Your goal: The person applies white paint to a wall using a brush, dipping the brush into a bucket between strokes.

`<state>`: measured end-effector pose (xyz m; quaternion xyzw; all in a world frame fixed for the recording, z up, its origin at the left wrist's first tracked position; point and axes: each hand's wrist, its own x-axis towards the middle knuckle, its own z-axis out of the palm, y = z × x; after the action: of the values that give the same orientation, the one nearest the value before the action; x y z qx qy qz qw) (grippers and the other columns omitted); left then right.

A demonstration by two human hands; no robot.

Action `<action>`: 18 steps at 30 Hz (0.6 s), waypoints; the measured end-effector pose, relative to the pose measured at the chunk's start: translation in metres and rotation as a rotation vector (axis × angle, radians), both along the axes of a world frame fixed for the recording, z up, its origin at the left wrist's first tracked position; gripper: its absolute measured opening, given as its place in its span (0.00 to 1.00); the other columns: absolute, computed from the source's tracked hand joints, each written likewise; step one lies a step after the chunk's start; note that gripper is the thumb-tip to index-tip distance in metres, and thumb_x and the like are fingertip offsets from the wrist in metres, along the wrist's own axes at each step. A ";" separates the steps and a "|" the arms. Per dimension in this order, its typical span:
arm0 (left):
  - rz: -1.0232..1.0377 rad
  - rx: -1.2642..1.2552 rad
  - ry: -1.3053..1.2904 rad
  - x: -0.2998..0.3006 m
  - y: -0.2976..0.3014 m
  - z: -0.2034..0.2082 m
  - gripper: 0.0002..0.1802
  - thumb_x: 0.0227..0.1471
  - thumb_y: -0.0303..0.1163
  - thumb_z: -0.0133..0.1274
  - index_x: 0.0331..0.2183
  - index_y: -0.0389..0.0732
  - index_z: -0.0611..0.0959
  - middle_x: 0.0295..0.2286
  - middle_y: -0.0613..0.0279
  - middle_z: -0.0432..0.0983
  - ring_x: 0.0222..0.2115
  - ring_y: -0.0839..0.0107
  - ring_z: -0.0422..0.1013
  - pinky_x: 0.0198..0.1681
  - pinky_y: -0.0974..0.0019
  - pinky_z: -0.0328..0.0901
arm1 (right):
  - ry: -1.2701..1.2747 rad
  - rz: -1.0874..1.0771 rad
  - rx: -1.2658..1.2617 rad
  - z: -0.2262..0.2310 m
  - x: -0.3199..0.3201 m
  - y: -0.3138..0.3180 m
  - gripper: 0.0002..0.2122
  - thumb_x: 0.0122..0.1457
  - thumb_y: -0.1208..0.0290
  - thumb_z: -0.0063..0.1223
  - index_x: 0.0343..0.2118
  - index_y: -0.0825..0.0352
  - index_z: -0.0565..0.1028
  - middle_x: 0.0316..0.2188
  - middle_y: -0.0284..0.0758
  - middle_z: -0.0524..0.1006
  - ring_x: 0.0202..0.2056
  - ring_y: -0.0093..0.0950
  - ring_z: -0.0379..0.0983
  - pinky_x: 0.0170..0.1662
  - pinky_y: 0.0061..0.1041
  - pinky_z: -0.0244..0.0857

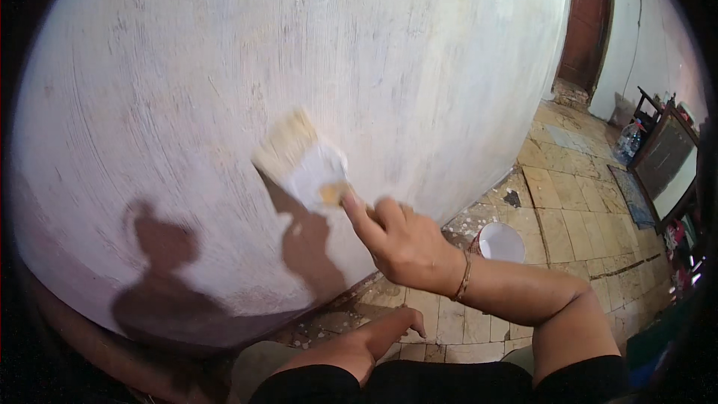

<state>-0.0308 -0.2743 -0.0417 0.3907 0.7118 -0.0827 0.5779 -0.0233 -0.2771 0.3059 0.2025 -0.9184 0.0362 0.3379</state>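
Note:
My right hand (pixel 407 243) is closed round the handle of a wide flat paintbrush (pixel 310 168), its index finger stretched along it. The pale bristles, slightly blurred, point up and left at the wall (pixel 419 67), which has streaky whitish paint over it. Whether the bristle tips touch the wall I cannot tell. The brush's ferrule is smeared white. Lower down, my left hand (pixel 410 320) hangs loosely in front of my body with its fingers drooping, partly hidden, and nothing shows in it. A small round bucket (pixel 501 242), white inside, stands on the floor beyond my right wrist.
Yellowish floor tiles (pixel 553 179) run off to the right, with white splashes along the wall's foot. A framed mirror (pixel 673 168) leans at the far right beside a plastic bottle (pixel 628 141). A brown door (pixel 585 26) is at the back. Shadows fall on the wall.

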 end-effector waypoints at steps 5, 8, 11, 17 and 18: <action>0.004 -0.036 -0.012 -0.004 -0.004 -0.033 0.41 0.40 0.55 0.60 0.49 0.35 0.73 0.51 0.46 0.64 0.41 0.56 0.63 0.42 0.57 0.57 | -0.352 -0.039 0.026 -0.083 0.033 0.032 0.26 0.49 0.75 0.48 0.54 0.68 0.64 0.25 0.41 0.66 0.22 0.37 0.69 0.23 0.32 0.66; 0.000 -0.038 -0.021 -0.006 -0.003 -0.048 0.42 0.40 0.56 0.60 0.49 0.36 0.72 0.51 0.44 0.63 0.44 0.53 0.59 0.45 0.54 0.52 | -0.512 -0.128 -0.031 -0.094 0.041 0.055 0.23 0.49 0.74 0.48 0.52 0.64 0.66 0.26 0.43 0.69 0.22 0.41 0.71 0.24 0.35 0.67; -0.014 -0.032 -0.036 -0.005 0.001 -0.052 0.43 0.39 0.57 0.60 0.50 0.37 0.72 0.51 0.42 0.62 0.47 0.49 0.55 0.48 0.51 0.47 | -0.601 -0.306 -0.091 -0.058 0.030 0.069 0.18 0.48 0.73 0.48 0.45 0.62 0.71 0.25 0.46 0.74 0.25 0.42 0.73 0.28 0.39 0.67; -0.050 -0.023 -0.017 -0.005 0.002 -0.058 0.45 0.38 0.60 0.59 0.51 0.38 0.71 0.52 0.37 0.60 0.53 0.41 0.47 0.55 0.45 0.38 | -0.555 -0.263 -0.197 0.092 0.017 0.086 0.12 0.47 0.75 0.46 0.35 0.67 0.77 0.23 0.47 0.76 0.24 0.41 0.72 0.32 0.37 0.66; -0.061 -0.019 -0.011 -0.005 0.001 -0.063 0.45 0.38 0.60 0.59 0.52 0.39 0.71 0.52 0.37 0.60 0.54 0.40 0.46 0.56 0.44 0.36 | -0.499 -0.288 -0.248 0.119 0.026 0.079 0.11 0.48 0.75 0.48 0.35 0.67 0.78 0.20 0.43 0.75 0.20 0.35 0.70 0.28 0.34 0.64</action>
<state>-0.0358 -0.2731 -0.1049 0.4071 0.6957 -0.1048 0.5825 0.0027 -0.1977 0.4254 0.0126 -0.9808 0.1482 0.1257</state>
